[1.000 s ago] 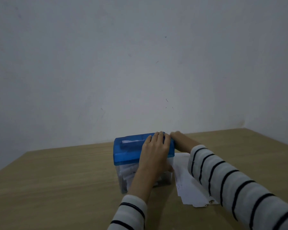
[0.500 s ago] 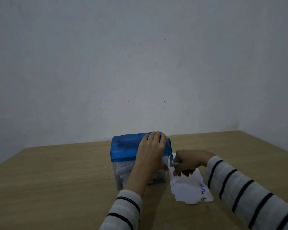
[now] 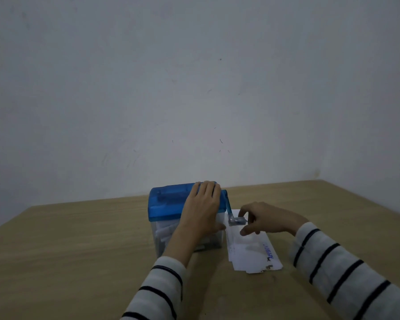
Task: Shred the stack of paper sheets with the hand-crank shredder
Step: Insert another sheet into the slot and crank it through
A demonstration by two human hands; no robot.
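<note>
- Shredder (image 3: 169, 202): blue lid on a clear bin, standing on the counter (image 3: 67, 245) at about the centre of the view. White strips show through the bin wall, so some paper is judged already cut; no sheet can be seen in the feed slot.
- Left hand (image 3: 201, 204): laid over the lid's 3 o'clock end, fingers straight and flat, pressing it down to steady the unit.
- Crank (image 3: 234, 218): arm hanging toward 5 o'clock from the lid's right end, grey knob at its tip.
- Right hand (image 3: 261, 221): at the knob's 3 o'clock side, fingers loosely spread, thumb and forefinger around the knob; firm contact cannot be confirmed.
- Paper stack (image 3: 252, 252): several white sheets flat on the counter at 4 o'clock from the bin, under the right hand. These are judged still to be fed and cranked through.
</note>
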